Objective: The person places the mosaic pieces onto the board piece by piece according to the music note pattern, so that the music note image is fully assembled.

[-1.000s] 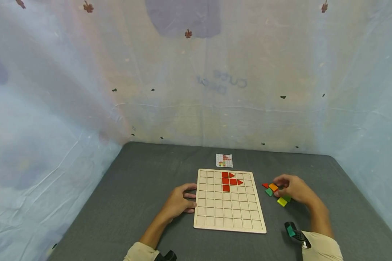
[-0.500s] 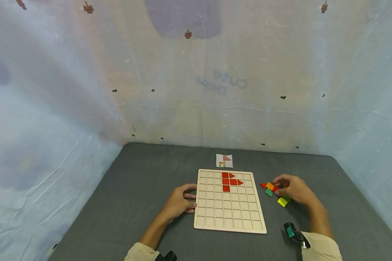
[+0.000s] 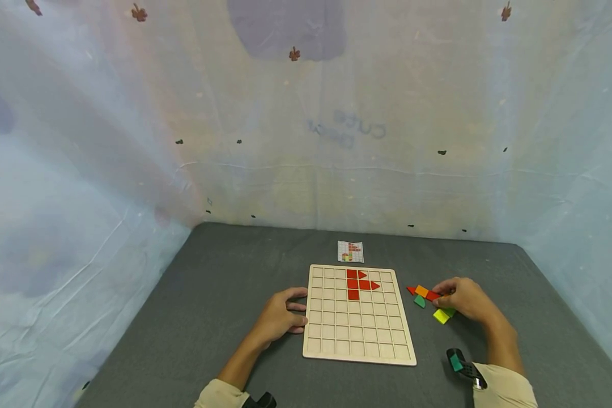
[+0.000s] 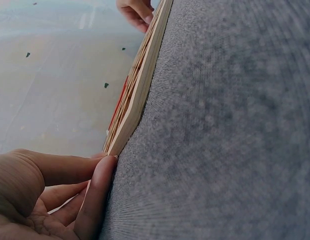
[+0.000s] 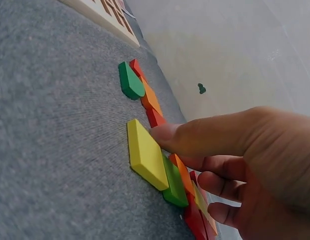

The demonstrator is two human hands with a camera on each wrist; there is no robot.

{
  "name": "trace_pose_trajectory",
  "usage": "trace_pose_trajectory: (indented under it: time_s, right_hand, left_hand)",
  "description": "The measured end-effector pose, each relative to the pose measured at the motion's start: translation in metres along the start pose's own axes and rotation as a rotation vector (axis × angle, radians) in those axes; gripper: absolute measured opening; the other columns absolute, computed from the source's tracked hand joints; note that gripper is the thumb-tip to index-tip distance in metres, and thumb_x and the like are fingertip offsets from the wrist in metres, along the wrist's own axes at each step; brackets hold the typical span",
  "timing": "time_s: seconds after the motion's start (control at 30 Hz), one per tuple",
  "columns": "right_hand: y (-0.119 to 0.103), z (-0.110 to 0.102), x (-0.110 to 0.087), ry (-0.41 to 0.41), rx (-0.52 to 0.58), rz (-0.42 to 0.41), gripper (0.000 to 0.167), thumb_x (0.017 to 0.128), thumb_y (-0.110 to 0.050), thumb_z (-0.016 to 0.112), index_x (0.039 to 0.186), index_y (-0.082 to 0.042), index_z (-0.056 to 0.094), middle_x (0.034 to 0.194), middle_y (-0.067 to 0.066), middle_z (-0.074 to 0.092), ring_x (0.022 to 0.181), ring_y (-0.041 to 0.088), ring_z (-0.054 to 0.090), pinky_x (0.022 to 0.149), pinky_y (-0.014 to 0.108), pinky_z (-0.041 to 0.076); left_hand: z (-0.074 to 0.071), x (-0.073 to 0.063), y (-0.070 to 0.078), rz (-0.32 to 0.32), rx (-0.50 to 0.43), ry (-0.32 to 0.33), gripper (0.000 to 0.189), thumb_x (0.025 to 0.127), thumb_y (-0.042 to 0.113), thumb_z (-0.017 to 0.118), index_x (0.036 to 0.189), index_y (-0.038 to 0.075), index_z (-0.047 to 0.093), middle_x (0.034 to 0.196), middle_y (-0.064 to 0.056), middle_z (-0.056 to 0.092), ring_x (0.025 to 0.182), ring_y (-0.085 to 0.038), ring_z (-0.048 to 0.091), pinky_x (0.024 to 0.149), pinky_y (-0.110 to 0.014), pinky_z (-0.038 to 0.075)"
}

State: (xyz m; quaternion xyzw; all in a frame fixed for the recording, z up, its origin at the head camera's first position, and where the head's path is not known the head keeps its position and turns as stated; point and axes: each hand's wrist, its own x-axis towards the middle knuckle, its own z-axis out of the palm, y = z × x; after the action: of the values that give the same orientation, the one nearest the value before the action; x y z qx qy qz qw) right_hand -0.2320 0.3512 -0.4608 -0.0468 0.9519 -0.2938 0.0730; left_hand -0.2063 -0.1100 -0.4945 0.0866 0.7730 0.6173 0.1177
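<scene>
Card [image 3: 350, 251] behind board [image 3: 357, 328], pieces [image 3: 421, 290] to right

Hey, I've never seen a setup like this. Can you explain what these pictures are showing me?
There's no machine here: a person works with a bare left hand and right hand. The wide picture comes from a camera on the head; the two close ones come from cameras on the left and right wrists. On the grey surface lie a gridded wooden board with red pieces in it, a small patterned card beyond it, and loose colored pieces to the board's right. The left hand touches the board's left edge. The right hand is at a loose red piece; whether it's gripped, I can't tell.
</scene>
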Motion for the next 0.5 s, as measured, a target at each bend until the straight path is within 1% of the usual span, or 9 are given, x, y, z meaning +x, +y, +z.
trace_pose_trajectory:
  time_s: [0.27, 0.5]
  right_hand:
    - [0.0011, 0.0005, 0.0003, 0.018, 0.016, 0.021, 0.034, 0.093, -0.017, 0.08, 0.118, 0.006, 0.074, 0.101, 0.01, 0.074, 0.085, 0.019, 0.062, 0.072, 0.034, 0.052]
    - [-0.0036, 0.0012, -0.001, 0.041, 0.007, 0.0, 0.034, 0.096, -0.021, 0.077, 0.121, 0.003, 0.074, 0.105, 0.011, 0.074, 0.086, 0.019, 0.061, 0.072, 0.033, 0.051]
  left_hand:
    - [0.0001, 0.0006, -0.0008, 0.004, -0.003, -0.002, 0.069, 0.084, -0.01, 0.078, 0.149, 0.001, 0.058, 0.122, -0.021, 0.068, 0.092, -0.023, 0.075, 0.067, -0.037, 0.067]
    - [-0.0002, 0.0013, -0.0017, -0.002, -0.011, 0.0, 0.069, 0.083, -0.011, 0.078, 0.148, 0.002, 0.059, 0.122, -0.021, 0.068, 0.091, -0.022, 0.074, 0.067, -0.037, 0.067]
